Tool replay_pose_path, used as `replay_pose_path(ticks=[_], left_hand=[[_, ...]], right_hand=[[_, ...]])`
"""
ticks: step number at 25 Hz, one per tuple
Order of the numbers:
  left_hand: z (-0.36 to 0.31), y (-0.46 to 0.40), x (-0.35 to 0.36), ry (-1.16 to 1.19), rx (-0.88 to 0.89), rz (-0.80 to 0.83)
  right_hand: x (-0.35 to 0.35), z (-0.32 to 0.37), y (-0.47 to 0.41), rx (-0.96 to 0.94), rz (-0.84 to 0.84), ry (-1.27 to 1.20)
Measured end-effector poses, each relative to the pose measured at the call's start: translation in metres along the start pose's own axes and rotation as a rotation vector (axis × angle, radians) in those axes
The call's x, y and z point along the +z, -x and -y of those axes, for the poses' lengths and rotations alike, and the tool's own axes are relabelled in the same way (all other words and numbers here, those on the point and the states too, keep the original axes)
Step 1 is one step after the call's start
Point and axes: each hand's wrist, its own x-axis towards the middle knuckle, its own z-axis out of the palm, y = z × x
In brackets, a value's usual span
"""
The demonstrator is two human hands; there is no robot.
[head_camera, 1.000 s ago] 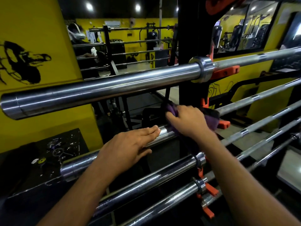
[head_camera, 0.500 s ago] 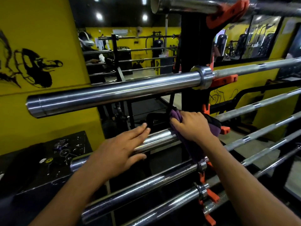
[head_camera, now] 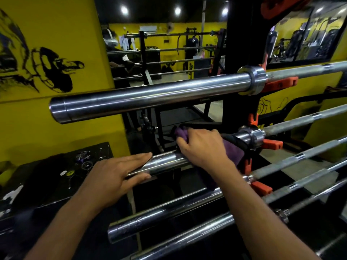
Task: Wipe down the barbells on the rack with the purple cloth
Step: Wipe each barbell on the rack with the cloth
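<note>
Right hand [head_camera: 203, 147] presses purple cloth [head_camera: 231, 150] on barbell [head_camera: 165, 163]; left hand [head_camera: 117, 177] flat.

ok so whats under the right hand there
Under the right hand lies the purple cloth, bunched round a barbell sleeve. The stretch of sleeve beneath cloth and hand is covered.
</note>
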Motion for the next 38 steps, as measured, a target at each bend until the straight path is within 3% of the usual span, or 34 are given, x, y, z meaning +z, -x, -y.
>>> replay_pose_path(ticks=[3,5,8,10,11,13,16,18,19,21,23,25,27,29,32,35,38], left_hand=[[-0.001,0.000,0.000,0.016,0.002,0.000],[-0.003,0.001,0.000,0.027,-0.001,-0.015],[-0.005,0.001,-0.002,0.013,-0.016,-0.020],[-0.007,0.000,-0.002,-0.002,-0.028,-0.005],[-0.007,0.000,-0.003,-0.002,-0.035,0.000],[-0.006,0.000,-0.003,-0.004,-0.037,0.003],[-0.006,0.001,-0.002,0.001,-0.034,-0.003],[-0.007,0.001,-0.003,0.006,-0.033,-0.001],[-0.007,0.001,-0.004,0.008,-0.036,0.004],[-0.008,0.000,-0.004,0.010,-0.045,0.010],[-0.009,0.000,-0.006,0.010,-0.047,0.015],[-0.009,-0.001,-0.006,0.002,-0.049,0.022],[-0.009,-0.001,-0.007,0.001,-0.056,0.042],[-0.009,-0.001,-0.006,0.010,-0.061,0.065],[-0.011,-0.005,-0.010,0.000,-0.092,0.131],[-0.023,-0.003,-0.015,-0.032,-0.095,0.178],[-0.069,0.002,-0.007,0.250,-0.075,0.105]], right_hand=[[0.010,0.016,0.037,-0.148,-0.124,-0.146],[0.018,-0.008,0.063,-0.249,-0.172,-0.252],[0.005,-0.056,0.041,-0.021,-0.249,-0.233],[-0.017,-0.057,0.006,0.230,-0.008,-0.194],[-0.022,-0.049,-0.008,0.254,0.110,-0.136],[-0.018,-0.024,-0.008,0.109,0.181,-0.019],[0.008,-0.002,0.044,-0.201,-0.093,-0.217],[0.026,-0.023,0.066,-0.299,-0.299,-0.416],[0.030,-0.039,0.064,-0.265,-0.365,-0.488],[0.019,-0.052,0.044,-0.025,-0.389,-0.537],[0.007,-0.037,0.019,0.190,-0.242,-0.362],[-0.001,-0.011,0.018,0.058,-0.185,-0.275],[0.005,0.003,0.041,-0.168,-0.204,-0.457],[0.008,-0.002,0.068,-0.241,-0.110,-0.845],[-0.008,-0.017,0.098,-0.007,0.087,-1.392],[-0.030,-0.031,0.111,0.067,0.095,-1.372],[-0.051,-0.041,0.114,0.001,0.330,-1.354]])
